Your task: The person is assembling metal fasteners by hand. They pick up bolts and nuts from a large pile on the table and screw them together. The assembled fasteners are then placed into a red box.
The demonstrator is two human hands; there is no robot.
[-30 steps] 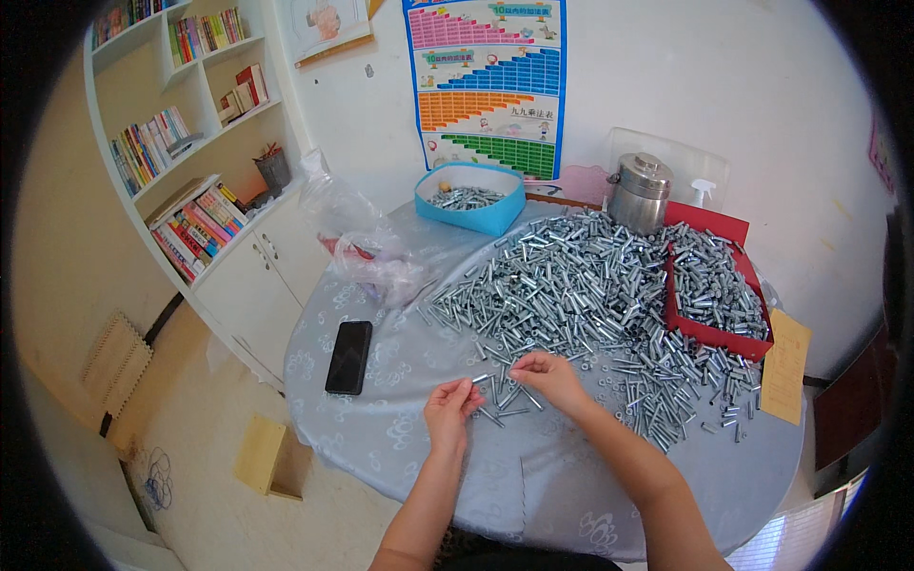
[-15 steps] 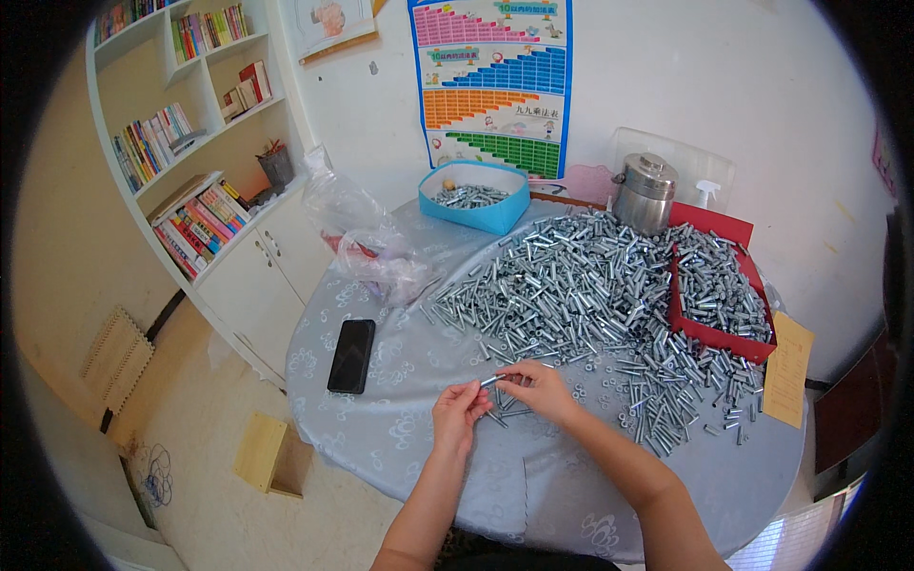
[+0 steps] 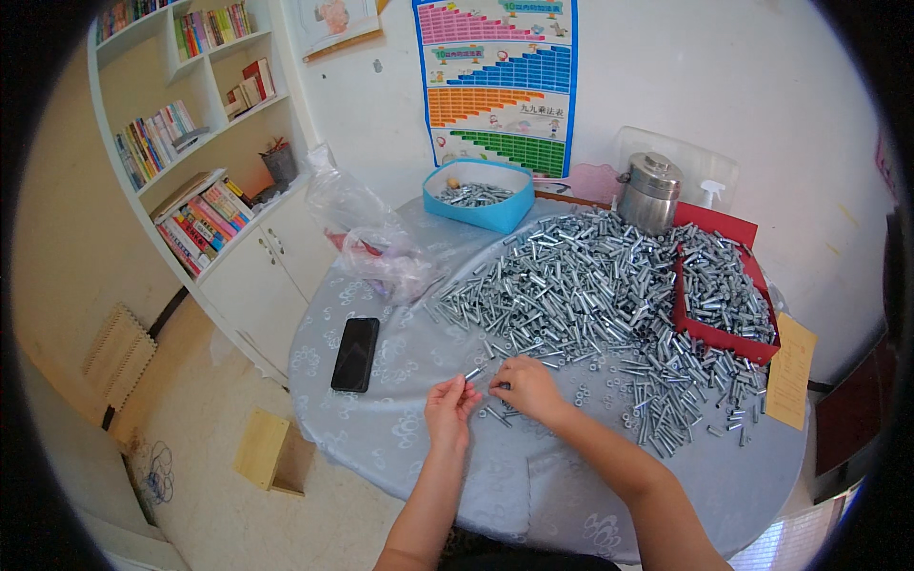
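Observation:
My left hand (image 3: 449,407) is closed in a pinch on a slim silver bolt (image 3: 475,374), which points up and to the right. My right hand (image 3: 526,386) is just beside it, a small gap apart, with thumb and fingertips pinched together. Something small and dark shows at those fingertips, too small to name. Beyond both hands spreads a large pile of silver metal sleeves and bolts (image 3: 562,285). A few loose bolts (image 3: 495,415) lie on the cloth under my right hand, and small nuts or washers (image 3: 581,393) are scattered to its right.
A grey patterned cloth covers the round table (image 3: 381,447). On it are a black phone (image 3: 356,354), a plastic bag (image 3: 367,238), a blue fabric bin (image 3: 505,211), a steel canister (image 3: 651,195), a red box (image 3: 728,338) of metal parts and a yellowish card (image 3: 792,371). A wooden stool (image 3: 262,447) stands left.
My hands have come apart slightly. Both were on the bolt before; now it stays in my left hand, and my right fingertips have drawn off its end, a little lower.

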